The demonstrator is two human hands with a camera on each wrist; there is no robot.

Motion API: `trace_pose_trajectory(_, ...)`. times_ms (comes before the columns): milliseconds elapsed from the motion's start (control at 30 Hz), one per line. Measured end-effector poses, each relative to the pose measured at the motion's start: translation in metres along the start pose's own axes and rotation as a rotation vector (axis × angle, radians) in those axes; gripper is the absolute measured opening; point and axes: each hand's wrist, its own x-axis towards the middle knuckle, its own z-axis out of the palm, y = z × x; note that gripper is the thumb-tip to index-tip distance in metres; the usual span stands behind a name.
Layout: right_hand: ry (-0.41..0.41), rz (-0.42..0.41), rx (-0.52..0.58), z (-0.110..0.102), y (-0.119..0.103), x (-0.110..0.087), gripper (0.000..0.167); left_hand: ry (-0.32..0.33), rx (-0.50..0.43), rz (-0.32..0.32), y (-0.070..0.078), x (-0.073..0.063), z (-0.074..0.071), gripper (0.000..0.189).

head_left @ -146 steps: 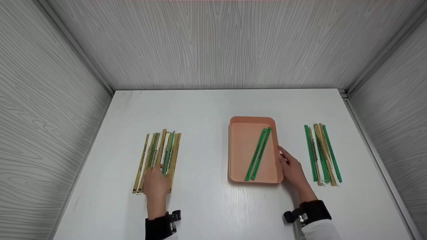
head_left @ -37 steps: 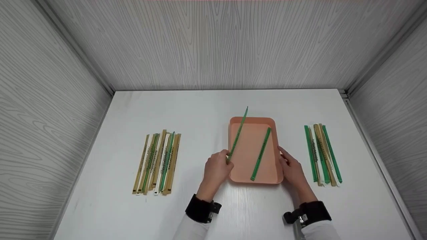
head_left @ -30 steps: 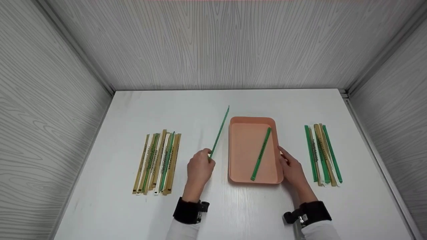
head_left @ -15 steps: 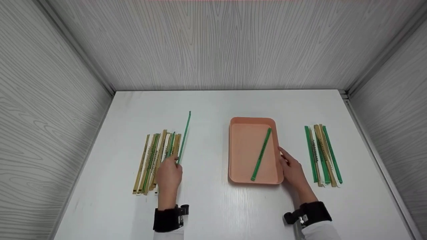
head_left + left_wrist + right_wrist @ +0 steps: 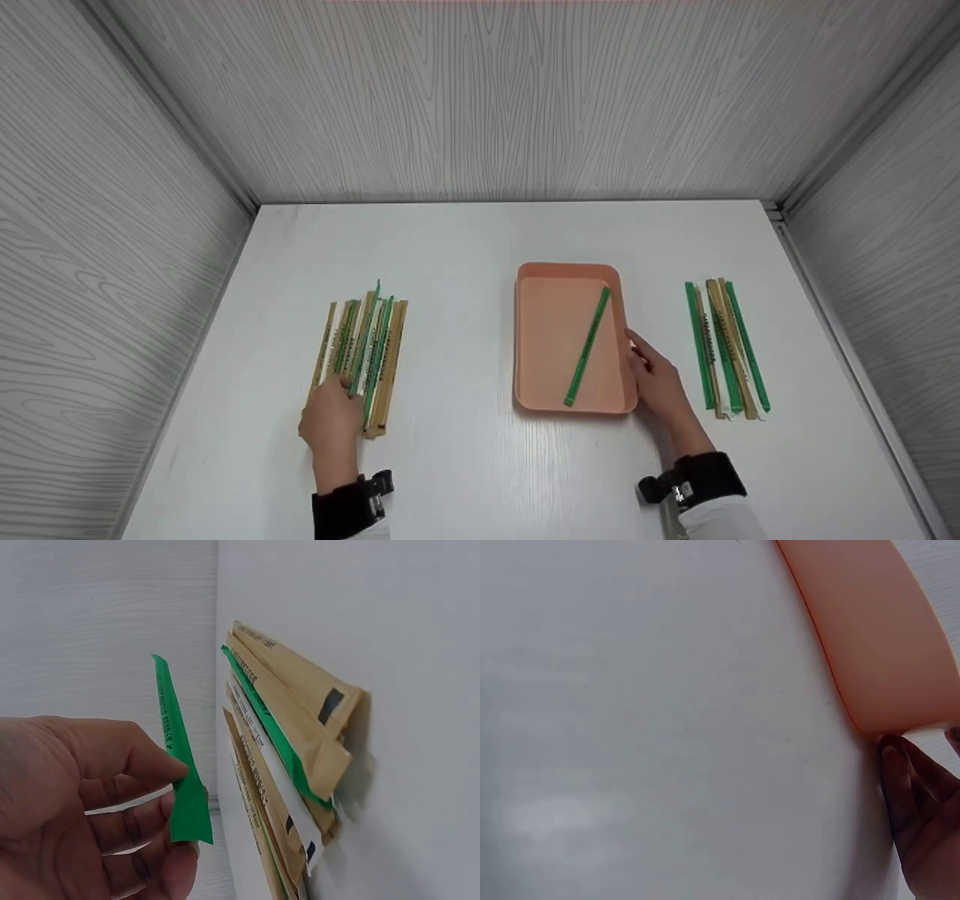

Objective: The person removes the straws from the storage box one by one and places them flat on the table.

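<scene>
My left hand (image 5: pixel 330 416) is over the bundle on the left and pinches a green paper-wrapped straw (image 5: pixel 178 754) near its lower end. In the left wrist view, this straw is apart from the brown, white and green wrapped straws (image 5: pixel 274 709) beside it. A pink tray (image 5: pixel 544 337) stands right of the table's middle, with one green wrapped straw (image 5: pixel 587 346) slanting inside. My right hand (image 5: pixel 660 382) rests against the tray's right side, its fingers touching the outer wall. The right wrist view shows fingertips (image 5: pixel 890 754) at the tray's edge; its other fingers are partly hidden.
A second row of green, brown and white wrapped straws (image 5: pixel 726 349) lies to the right of the tray. Grey wood-patterned panels (image 5: pixel 480 105) border the white table (image 5: pixel 457 465) at the back and both sides.
One of the two green straws has left the tray, pinched in my left hand. That hand has carried it leftward over the left bundle. My right hand has stayed by the tray.
</scene>
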Motion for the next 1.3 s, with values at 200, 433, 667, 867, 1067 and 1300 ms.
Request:
trace_pose_trajectory(200, -0.005, 0.003, -0.001, 0.0, 0.0, 0.0, 0.048, -0.021, 0.003, -0.043, -0.008, 0.0, -0.003, 0.027)
trace_pose_trajectory(433, -0.007, 0.011, -0.001, -0.001, -0.001, 0.001, 0.049, 0.016, -0.004, -0.06, -0.006, -0.001, -0.005, 0.033)
trace_pose_trajectory(667, -0.015, 0.001, 0.023, -0.002, -0.003, 0.0, 0.049, 0.086, -0.029, 0.013, 0.011, 0.0, 0.002, 0.036)
trace_pose_trajectory(867, -0.019, 0.012, 0.034, -0.001, -0.002, 0.0, 0.049, 0.137, -0.028, 0.146, 0.047, -0.004, 0.018, 0.045)
trace_pose_trajectory(1067, -0.02, 0.025, 0.023, 0.0, -0.001, 0.0, 0.05, 0.117, -0.019, 0.301, 0.09, -0.014, 0.039, 0.041)
trace_pose_trajectory(1300, -0.023, 0.026, 0.026, -0.001, -0.003, -0.001, 0.05, 0.044, -0.029, 0.513, 0.142, -0.034, 0.069, 0.039)
